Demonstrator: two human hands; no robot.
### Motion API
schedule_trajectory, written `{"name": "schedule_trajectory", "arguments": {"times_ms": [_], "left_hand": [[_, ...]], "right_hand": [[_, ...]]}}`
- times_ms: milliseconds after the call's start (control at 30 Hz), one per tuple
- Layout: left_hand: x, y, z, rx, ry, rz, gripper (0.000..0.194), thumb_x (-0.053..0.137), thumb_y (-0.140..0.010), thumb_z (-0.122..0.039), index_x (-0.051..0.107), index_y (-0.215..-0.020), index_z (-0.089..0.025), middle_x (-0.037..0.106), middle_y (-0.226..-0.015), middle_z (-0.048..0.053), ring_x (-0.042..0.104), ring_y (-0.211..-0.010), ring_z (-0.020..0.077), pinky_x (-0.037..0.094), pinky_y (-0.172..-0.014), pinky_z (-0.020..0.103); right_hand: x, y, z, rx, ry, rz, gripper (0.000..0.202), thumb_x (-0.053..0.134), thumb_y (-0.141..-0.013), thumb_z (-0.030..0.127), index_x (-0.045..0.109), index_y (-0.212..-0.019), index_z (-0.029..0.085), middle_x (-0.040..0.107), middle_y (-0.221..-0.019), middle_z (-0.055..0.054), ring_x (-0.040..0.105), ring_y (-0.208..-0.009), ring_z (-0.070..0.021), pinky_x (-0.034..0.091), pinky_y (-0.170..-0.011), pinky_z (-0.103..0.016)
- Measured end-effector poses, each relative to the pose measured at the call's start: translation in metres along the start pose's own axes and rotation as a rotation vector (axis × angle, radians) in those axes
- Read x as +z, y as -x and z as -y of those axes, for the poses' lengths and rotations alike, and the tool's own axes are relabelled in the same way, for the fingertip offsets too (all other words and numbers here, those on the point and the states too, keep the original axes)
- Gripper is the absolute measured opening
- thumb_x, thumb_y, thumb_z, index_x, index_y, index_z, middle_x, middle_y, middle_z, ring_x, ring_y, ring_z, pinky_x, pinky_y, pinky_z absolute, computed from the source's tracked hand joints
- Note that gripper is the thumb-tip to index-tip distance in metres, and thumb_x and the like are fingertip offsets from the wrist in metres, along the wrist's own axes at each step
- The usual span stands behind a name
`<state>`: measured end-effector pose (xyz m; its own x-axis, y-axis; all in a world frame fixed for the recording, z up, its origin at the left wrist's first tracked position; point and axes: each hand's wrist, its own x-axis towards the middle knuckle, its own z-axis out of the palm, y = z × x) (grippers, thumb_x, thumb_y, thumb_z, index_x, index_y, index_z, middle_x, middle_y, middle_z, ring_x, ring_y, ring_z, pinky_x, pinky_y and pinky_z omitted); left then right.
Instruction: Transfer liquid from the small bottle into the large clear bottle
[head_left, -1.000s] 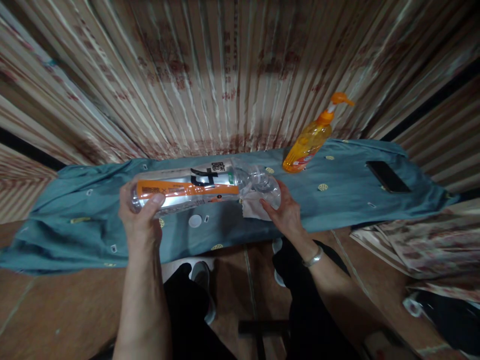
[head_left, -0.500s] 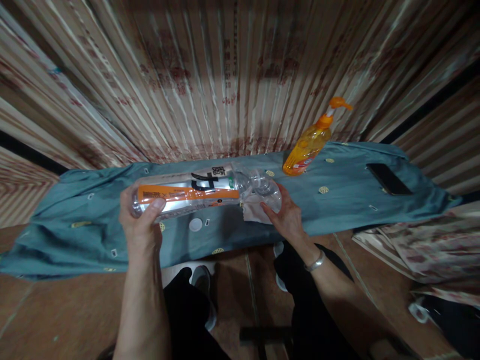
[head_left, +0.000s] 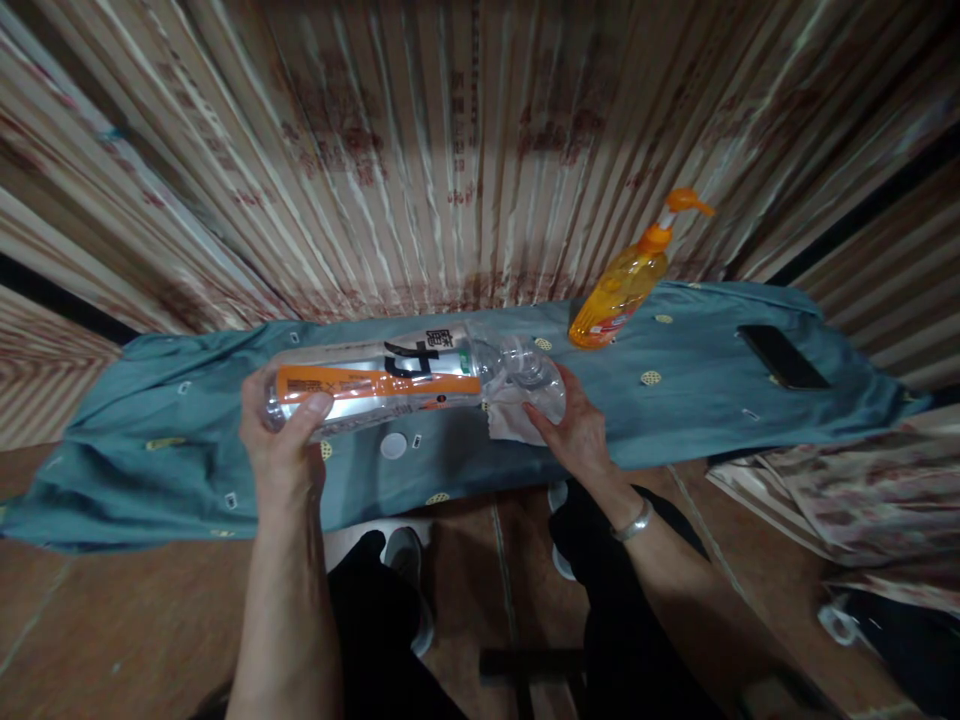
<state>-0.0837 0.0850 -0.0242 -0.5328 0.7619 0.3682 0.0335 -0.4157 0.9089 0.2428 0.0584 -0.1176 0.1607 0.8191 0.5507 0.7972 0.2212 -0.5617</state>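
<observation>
One ribbed, glossy bottle [head_left: 360,388] lies level between your left hand [head_left: 283,425] and your right hand [head_left: 576,422].
Your left fingers curl around its base, spread only as wide as its round body, thumb on the silver-and-orange label; your right fingers pinch one thin, clear, rounded plastic piece [head_left: 553,396] by the bottle's neck, though whether the two touch you cannot tell; one soft, pale sheet [head_left: 513,422] with a ragged edge hangs or lies just below it. Under them, one desk wears a creased teal cloth [head_left: 150,480], bearing one flat white disc [head_left: 394,446], one smooth amber pump bottle [head_left: 616,298] standing at the back, and one slim black phone [head_left: 782,356] towards the right end.
</observation>
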Motion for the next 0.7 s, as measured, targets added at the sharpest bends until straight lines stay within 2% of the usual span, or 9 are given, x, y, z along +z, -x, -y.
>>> {"name": "schedule_trajectory", "arguments": {"times_ms": [167, 433, 700], "left_hand": [[-0.0018, -0.0001, 0.0025, 0.008, -0.016, 0.015, 0.054, 0.091, -0.047, -0.044, 0.07, -0.093, -0.024, 0.066, -0.09, -0.001, 0.063, -0.08, 0.0192, 0.054, -0.087, 0.041], [-0.0024, 0.0008, 0.0031, 0.031, -0.044, 0.029, 0.052, 0.088, -0.051, -0.042, 0.07, -0.096, -0.024, 0.066, -0.093, 0.0, 0.064, -0.082, 0.0197, 0.054, -0.085, 0.04], [0.0016, 0.0003, -0.004, -0.023, 0.045, 0.001, 0.051, 0.091, -0.043, -0.035, 0.07, -0.088, -0.021, 0.066, -0.089, -0.001, 0.06, -0.078, 0.0161, 0.049, -0.079, 0.033]], "right_hand": [[-0.0013, -0.0003, -0.0008, 0.007, -0.006, 0.029, 0.068, 0.066, -0.094, 0.056, 0.052, -0.146, 0.015, 0.073, -0.137, -0.021, 0.074, -0.122, -0.035, 0.062, -0.102, -0.05], [-0.0001, 0.0003, -0.0023, 0.008, 0.014, 0.023, 0.069, 0.065, -0.094, 0.058, 0.052, -0.147, 0.015, 0.072, -0.137, -0.021, 0.074, -0.12, -0.0354, 0.063, -0.099, -0.051], [-0.0005, -0.0001, -0.0008, 0.001, -0.008, 0.024, 0.068, 0.065, -0.094, 0.055, 0.051, -0.148, 0.015, 0.073, -0.137, -0.02, 0.074, -0.12, -0.0346, 0.062, -0.1, -0.05]]}}
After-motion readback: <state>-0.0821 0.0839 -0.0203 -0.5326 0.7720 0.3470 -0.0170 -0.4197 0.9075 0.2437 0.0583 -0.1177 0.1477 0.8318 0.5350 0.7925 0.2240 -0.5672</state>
